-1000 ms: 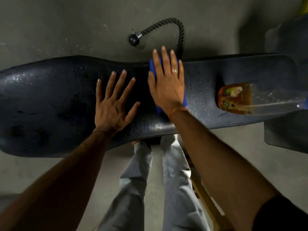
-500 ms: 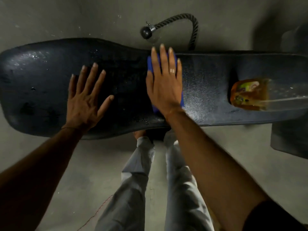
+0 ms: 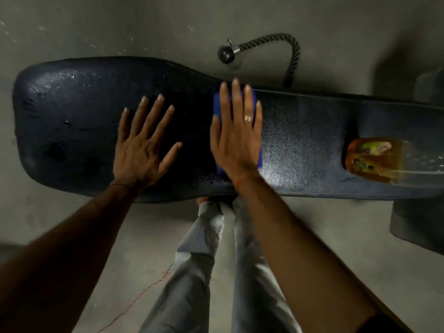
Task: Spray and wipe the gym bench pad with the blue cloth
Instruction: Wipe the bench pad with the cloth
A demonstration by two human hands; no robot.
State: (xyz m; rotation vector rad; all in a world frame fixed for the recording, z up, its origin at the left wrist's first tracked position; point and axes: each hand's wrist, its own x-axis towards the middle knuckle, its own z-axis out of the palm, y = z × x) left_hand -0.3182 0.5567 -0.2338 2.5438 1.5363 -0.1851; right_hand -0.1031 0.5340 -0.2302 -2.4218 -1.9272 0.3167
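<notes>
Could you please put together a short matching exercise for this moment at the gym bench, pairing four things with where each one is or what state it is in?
Things:
1. folded blue cloth
2. clear spray bottle of amber liquid
3. black rope handle with a ball end
4. left hand

Places or states:
A. lying on the grey floor beyond the bench
B. flat and bare on the wet black textured bench pad, fingers spread
C. pressed under the right hand
D. lying on its side at the pad's right end

Pairs: 1-C, 2-D, 3-A, 4-B
</notes>
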